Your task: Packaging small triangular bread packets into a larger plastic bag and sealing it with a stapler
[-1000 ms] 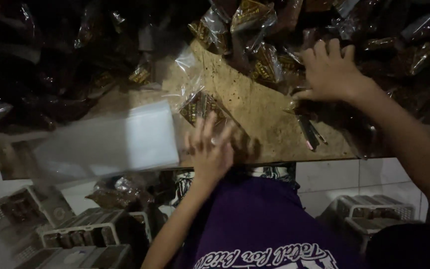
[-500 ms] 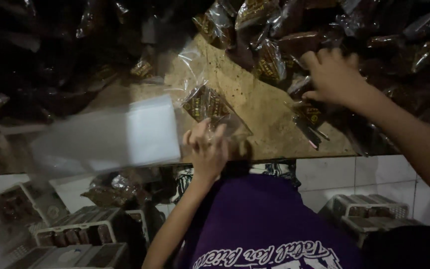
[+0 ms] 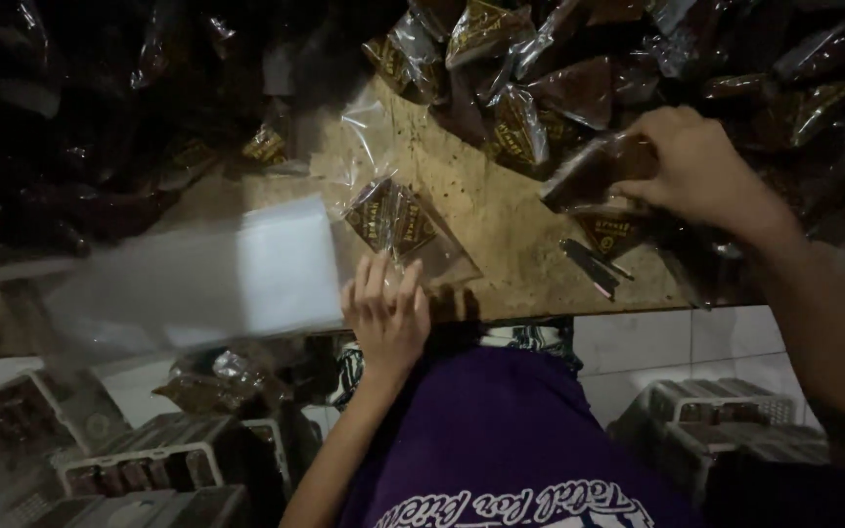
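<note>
A: So, what's in the clear plastic bag (image 3: 398,217) on the speckled wooden board (image 3: 501,244)?

B: A dark label card. The left hand (image 3: 386,311) lies flat beside it, fingers spread, gripping nothing.

A: The right hand (image 3: 696,166)?

B: Closed around a brown cake slice (image 3: 594,168), near the heap of bagged brown slices (image 3: 540,68). White plastic crates (image 3: 149,469) below hold dark packets.

The person wore a purple shirt (image 3: 520,440) with pale cursive lettering printed across its lower front. Both forearms were bare, with no sleeves reaching them. The left hand (image 3: 386,315) and the right hand (image 3: 698,168) were bare too, without gloves, rings, watch or bracelet visible in the dim light.
</note>
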